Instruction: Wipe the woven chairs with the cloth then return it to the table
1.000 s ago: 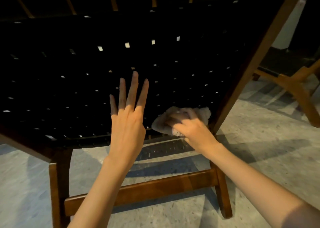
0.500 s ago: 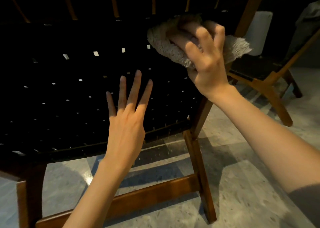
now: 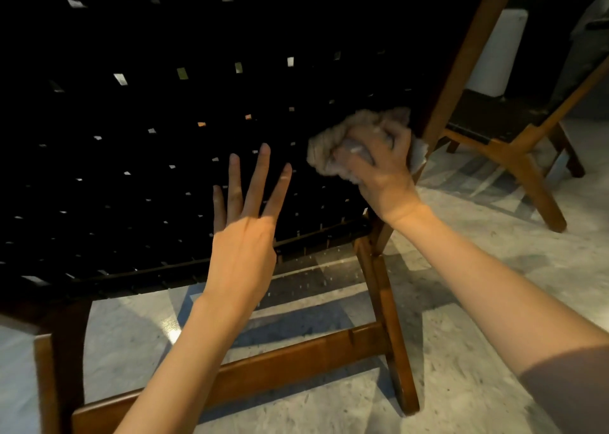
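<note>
On the pale stone floor (image 3: 478, 301), 2 woven chairs (image 3: 164, 137) stand.

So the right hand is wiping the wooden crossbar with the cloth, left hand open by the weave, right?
Not the crossbar: the head view shows the right hand holding the cloth against the black weave beside the frame post; left hand open.
</note>
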Available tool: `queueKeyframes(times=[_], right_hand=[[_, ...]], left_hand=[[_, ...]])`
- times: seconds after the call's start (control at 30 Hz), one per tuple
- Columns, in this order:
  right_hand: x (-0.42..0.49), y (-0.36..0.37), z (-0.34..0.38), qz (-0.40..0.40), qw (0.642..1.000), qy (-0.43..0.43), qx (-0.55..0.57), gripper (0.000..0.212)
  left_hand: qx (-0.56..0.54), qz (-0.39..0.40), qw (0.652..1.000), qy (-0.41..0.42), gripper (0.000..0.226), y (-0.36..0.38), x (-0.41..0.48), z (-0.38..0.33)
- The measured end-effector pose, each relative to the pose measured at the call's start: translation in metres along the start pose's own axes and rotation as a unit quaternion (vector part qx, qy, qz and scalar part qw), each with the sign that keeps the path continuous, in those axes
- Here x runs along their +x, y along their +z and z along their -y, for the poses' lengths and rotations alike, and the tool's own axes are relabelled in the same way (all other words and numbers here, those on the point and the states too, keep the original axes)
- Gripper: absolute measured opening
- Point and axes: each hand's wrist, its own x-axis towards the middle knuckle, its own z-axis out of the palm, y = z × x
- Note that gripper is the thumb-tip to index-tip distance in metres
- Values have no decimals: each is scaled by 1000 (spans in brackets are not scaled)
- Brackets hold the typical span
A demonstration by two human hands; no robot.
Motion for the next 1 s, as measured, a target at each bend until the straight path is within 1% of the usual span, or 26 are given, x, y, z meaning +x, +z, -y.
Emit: queueKeyframes(times=[0.03,0.07,0.1,0.13,0.17,0.2,0.23,0.3,0.33,0.43,0.5,0.6,0.7,0.77,0.83,0.9,0.97,1.0], right_hand=[[-17,8,0,85,996,25,32,64],[-32,17,1,129,991,31,24,74],[-41,25,4,152,987,39,29,67],[-46,32,9,165,983,66,35,51],[-49,37,14,167,982,87,34,46],[-54,42,15,178,979,91,29,54],[-60,46,15,217,972,91,19,59],[-74,58,15,296,949,102,26,57],[-81,64,16,317,942,107,27,55],[-93,74,22,314,937,149,42,53],[-94,76,25,341,928,153,10,53],[-90,80,27,353,923,156,-4,49],[-88,76,40,318,924,209,24,46],[-90,71,51,278,932,226,50,48],[-93,64,62,257,937,226,69,52],[-90,60,78,259,939,216,73,58],[-79,59,105,277,940,182,86,57],[-73,60,124,281,941,163,93,55]], left_hand=[[1,6,1000,3,93,4,-2,1],[1,11,1000,3,92,7,-5,2],[1,17,1000,1,91,11,-7,2],[0,25,1000,-4,91,15,-10,2],[0,34,999,-7,91,19,-12,2],[-1,41,999,-7,90,22,-14,1],[-2,44,999,-4,89,25,-16,1],[-5,42,999,5,87,29,-18,2],[-4,39,999,9,87,30,-19,3],[0,43,999,16,86,31,-25,9],[12,61,998,27,87,30,-36,16],[39,125,990,57,91,27,-54,34],[58,184,976,98,91,23,-70,63],[53,202,974,86,87,18,-81,86],[45,208,976,54,84,11,-91,108],[39,214,975,37,79,7,-104,126],[35,225,974,19,76,5,-117,141],[36,227,973,15,78,4,-124,149]])
